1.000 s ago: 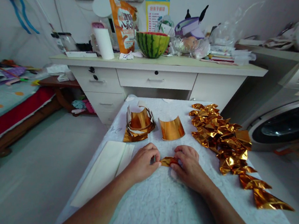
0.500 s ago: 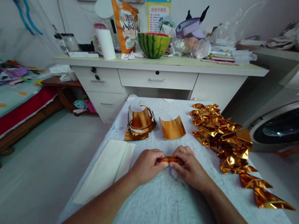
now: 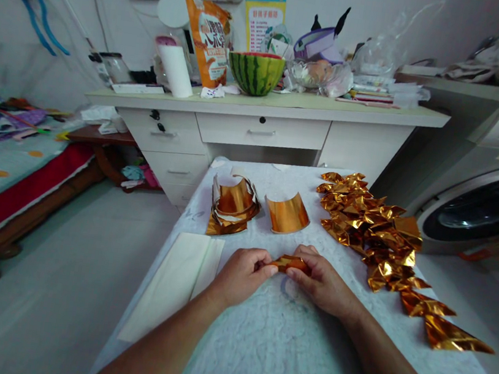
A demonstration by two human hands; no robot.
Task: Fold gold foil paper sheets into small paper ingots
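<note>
Between my two hands is a small folded piece of gold foil (image 3: pixel 287 263), held just above the cloth-covered table. My left hand (image 3: pixel 246 273) pinches its left end, and my right hand (image 3: pixel 320 280) grips its right end. Beyond my hands lies a curved gold sheet (image 3: pixel 287 213), with a stack of curled gold and white sheets (image 3: pixel 234 204) to its left. Many folded gold foil pieces (image 3: pixel 364 228) form a long heap on the right side. A flat pale folded paper (image 3: pixel 171 284) lies left of my left forearm.
Behind the table stands a white desk (image 3: pixel 262 130) bearing a watermelon-patterned bowl (image 3: pixel 255 74), an orange pouch (image 3: pixel 208 39) and a white roll (image 3: pixel 177 70). A washing machine (image 3: pixel 493 134) is at the right, a bed (image 3: pixel 13 178) at the left.
My hands have drawn slightly apart, and more of the gold foil shows between them. The sheets and the heap of folded pieces have not moved.
</note>
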